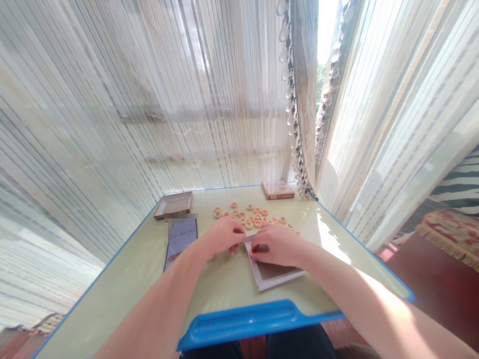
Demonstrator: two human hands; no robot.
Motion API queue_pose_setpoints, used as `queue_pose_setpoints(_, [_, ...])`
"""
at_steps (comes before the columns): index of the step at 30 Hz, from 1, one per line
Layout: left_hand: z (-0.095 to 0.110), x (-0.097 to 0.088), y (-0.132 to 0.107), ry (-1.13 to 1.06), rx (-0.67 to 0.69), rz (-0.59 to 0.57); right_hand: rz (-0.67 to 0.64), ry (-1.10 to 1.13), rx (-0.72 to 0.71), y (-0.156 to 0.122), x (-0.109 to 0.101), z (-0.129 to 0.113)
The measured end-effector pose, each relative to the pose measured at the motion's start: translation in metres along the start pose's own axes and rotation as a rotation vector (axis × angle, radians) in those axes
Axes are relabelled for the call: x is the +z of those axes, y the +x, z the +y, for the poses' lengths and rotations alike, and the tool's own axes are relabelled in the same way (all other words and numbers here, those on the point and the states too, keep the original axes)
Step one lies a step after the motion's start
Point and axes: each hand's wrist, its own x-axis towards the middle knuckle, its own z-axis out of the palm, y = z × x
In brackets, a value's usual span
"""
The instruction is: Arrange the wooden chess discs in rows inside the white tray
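My left hand (225,234) hovers over the table beside the far left corner of an open shallow box (275,284). Its fingers are curled together, and anything between them is hidden. Over the box's left side, my right hand (277,243) has its fingertips pressed together near the inner wall. What they grip, if anything, is too small to make out. Just beyond both hands lie several round wooden Chinese chess pieces (249,225), loosely spread, with red or dark characters. A pale rounded bit, perhaps another piece, shows by my left wrist.
A phone (183,234) with a lit screen lies left of my left arm. Behind it is an open box lid (173,204). A flat closed box (278,189) sits at the far edge. The table has a raised blue front rim (243,319); string curtains (224,99) hang behind.
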Motion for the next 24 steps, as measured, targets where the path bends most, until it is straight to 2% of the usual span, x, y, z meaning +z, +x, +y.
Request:
queue_pose_setpoints(8, [0.0, 0.001, 0.001, -0.001, 0.005, 0.002, -0.015, -0.039, 0.016, 0.0, 0.0, 0.006])
queue_pose_setpoints(16, [0.002, 0.004, 0.0, 0.086, 0.001, 0.027, 0.018, -0.058, 0.049, 0.003, 0.004, 0.005])
queue_pose_setpoints(24, [0.004, 0.004, 0.001, 0.047, 0.018, 0.034, 0.061, -0.077, 0.054, 0.005, 0.011, 0.009])
